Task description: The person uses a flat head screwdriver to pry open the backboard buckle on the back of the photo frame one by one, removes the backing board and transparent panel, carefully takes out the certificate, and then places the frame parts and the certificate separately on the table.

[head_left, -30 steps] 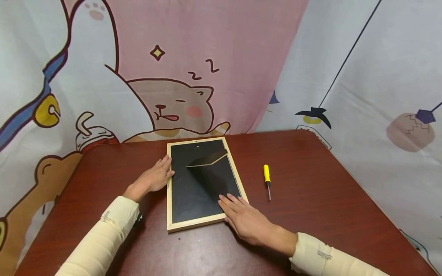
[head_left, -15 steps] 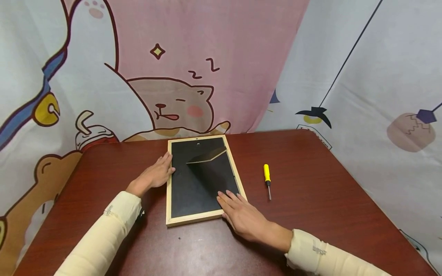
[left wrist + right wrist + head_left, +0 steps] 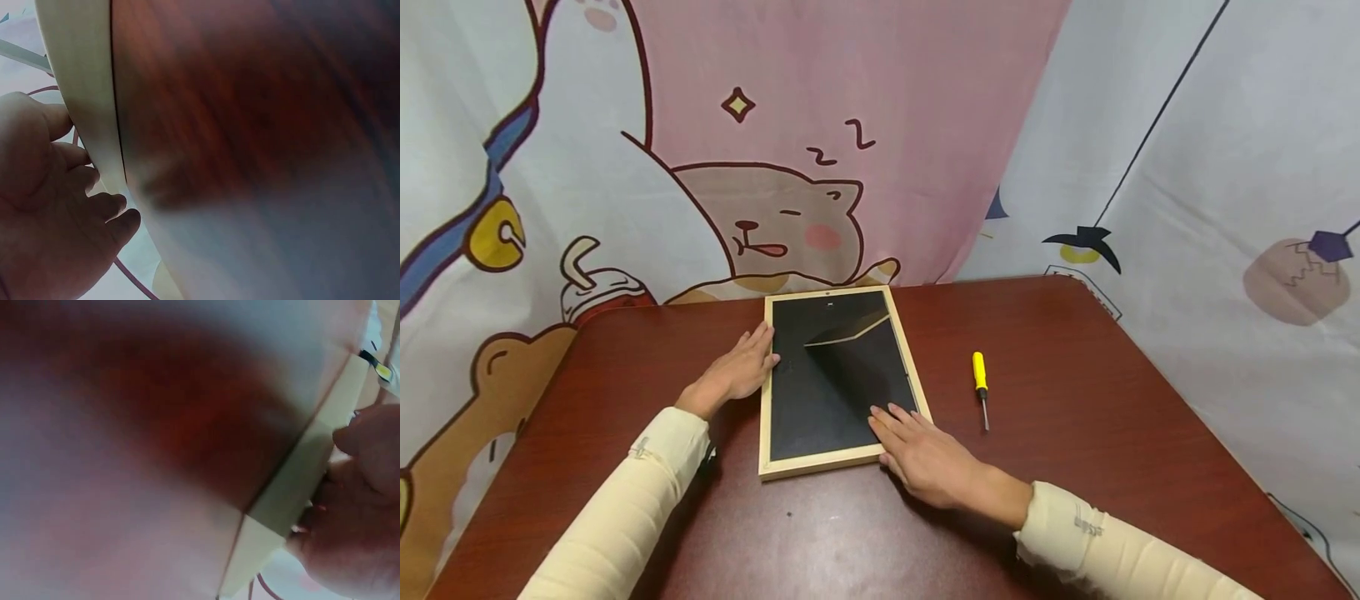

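Observation:
A picture frame (image 3: 842, 400) lies face down on the table in the head view, its black back up and its pale wood border (image 3: 766, 417) showing all round. A folded-out stand leg (image 3: 850, 329) juts up from the backing. My left hand (image 3: 737, 369) touches the frame's left side, fingers straight and thumb at the inner border. Across the near right corner lies my right hand (image 3: 928, 458), with straight fingertips on the black backing and the thumb at the near edge. In both wrist views, the fingers reach the frame's pale edge (image 3: 84, 81).
A screwdriver (image 3: 980, 383) with a yellow handle lies to the right of the frame, tip toward me. The reddish-brown table (image 3: 1075, 467) meets a printed cartoon curtain (image 3: 940, 142) at its back and sides. A thin cable (image 3: 1300, 521) hangs at the far right.
The frame has slid a little away from me across the table, toward the curtain, and both hands have moved with it. The screwdriver stays in its place on the table.

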{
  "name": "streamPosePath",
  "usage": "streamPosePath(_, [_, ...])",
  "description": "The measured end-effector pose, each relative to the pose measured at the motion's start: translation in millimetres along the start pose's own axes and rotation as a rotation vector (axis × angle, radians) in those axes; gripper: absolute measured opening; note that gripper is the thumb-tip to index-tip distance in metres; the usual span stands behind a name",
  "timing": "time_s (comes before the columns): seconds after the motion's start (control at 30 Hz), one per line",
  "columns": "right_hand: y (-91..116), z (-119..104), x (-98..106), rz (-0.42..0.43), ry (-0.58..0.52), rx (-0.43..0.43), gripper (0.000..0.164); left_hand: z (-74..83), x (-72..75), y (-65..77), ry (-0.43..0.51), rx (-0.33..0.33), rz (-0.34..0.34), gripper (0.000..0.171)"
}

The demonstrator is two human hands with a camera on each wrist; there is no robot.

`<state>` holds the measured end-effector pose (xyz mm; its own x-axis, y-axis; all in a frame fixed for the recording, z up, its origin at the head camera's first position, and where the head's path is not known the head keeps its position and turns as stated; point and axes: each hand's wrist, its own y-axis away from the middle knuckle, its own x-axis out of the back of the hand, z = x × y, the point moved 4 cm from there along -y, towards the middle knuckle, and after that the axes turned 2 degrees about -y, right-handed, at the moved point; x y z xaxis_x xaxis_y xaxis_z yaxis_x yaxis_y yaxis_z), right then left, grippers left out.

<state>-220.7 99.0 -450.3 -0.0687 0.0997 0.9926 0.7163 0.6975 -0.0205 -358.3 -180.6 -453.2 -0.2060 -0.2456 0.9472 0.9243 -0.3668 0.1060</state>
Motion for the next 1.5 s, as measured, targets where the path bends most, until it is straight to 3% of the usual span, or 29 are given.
streamPosePath(0.13, [-2, 4, 18, -0.009, -0.082, -0.009, 0.056, 0.4, 0.0, 1.0, -0.002, -0.012, 0.004, 0.061])
streamPosePath(0.27, [-6, 13, 49, 0.084, -0.124, -0.035, 0.06, 0.7, 0.4, 0.7, -0.004, -0.022, 0.011, 0.06])
streamPosePath(0.5, [-18, 30, 106, 0.234, -0.068, -0.101, 0.063, 2.1, 0.7, 0.0, -0.004, -0.028, 0.009, 0.061])
streamPosePath(0.7, [-32, 30, 139, 0.354, -0.019, -0.068, 0.061, 1.8, 0.7, 0.8, -0.015, -0.022, 0.007, 0.061])
streamPosePath(1.1, [-46, 21, 147, 0.532, -0.025, 0.056, 0.04, 2.6, 2.8, 1.2, -0.019, -0.032, 0.005, 0.06])
streamPosePath(1.3, [-47, 23, 149, 0.524, -0.033, 0.097, 0.024, 3.6, 3.0, 1.1, -0.015, -0.027, 0.006, 0.06])
streamPosePath(1.5, [-44, 27, 147, 0.474, -0.027, 0.101, 0.022, 2.6, 2.3, 1.0, -0.022, -0.026, 0.003, 0.059])
